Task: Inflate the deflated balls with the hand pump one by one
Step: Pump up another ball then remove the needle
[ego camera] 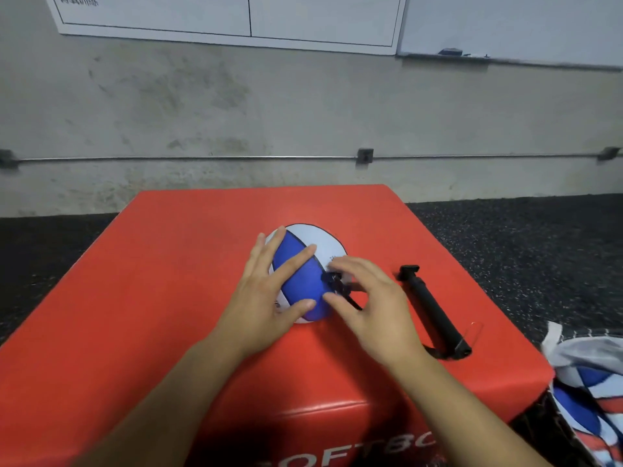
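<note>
A blue and white ball (303, 281) lies on the red padded box (161, 298), looking partly flattened. My left hand (266, 298) rests on its left side with straight, spread fingers. My right hand (367, 298) pinches a small black nozzle (337, 285) at the ball's right side. A black hose runs from the nozzle under my right hand toward the black hand pump (433, 310), which lies on the box to the right, its T-handle pointing away from me.
A pile of limp blue, white and red balls (586, 392) sits in a container off the box's right edge. Dark speckled floor (526, 251) surrounds the box. A concrete wall (303, 112) with a metal conduit stands behind it.
</note>
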A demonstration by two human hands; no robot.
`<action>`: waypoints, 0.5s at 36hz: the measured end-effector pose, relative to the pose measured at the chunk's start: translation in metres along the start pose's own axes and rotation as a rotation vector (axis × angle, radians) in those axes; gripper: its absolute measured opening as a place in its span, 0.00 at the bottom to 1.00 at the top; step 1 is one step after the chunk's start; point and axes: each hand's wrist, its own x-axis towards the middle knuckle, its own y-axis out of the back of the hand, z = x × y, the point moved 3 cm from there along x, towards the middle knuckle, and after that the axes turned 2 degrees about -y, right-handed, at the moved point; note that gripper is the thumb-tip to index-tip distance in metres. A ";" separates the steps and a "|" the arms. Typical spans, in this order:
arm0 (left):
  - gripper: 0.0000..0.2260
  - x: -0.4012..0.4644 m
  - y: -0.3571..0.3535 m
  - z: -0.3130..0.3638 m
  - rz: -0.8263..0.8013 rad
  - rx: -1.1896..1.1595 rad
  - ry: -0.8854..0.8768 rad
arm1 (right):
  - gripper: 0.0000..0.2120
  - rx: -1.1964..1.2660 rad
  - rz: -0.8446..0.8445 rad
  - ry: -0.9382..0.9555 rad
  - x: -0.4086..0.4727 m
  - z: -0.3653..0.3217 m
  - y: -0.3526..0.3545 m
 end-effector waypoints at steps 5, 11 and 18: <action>0.40 0.006 -0.006 0.004 0.015 0.004 0.048 | 0.12 -0.002 0.139 -0.075 0.005 0.002 -0.006; 0.40 0.012 -0.010 0.004 0.032 0.049 0.070 | 0.11 -0.082 0.157 -0.056 0.008 0.003 -0.009; 0.39 0.014 -0.010 0.004 0.014 0.058 0.076 | 0.09 -0.138 0.162 -0.036 0.009 0.000 -0.009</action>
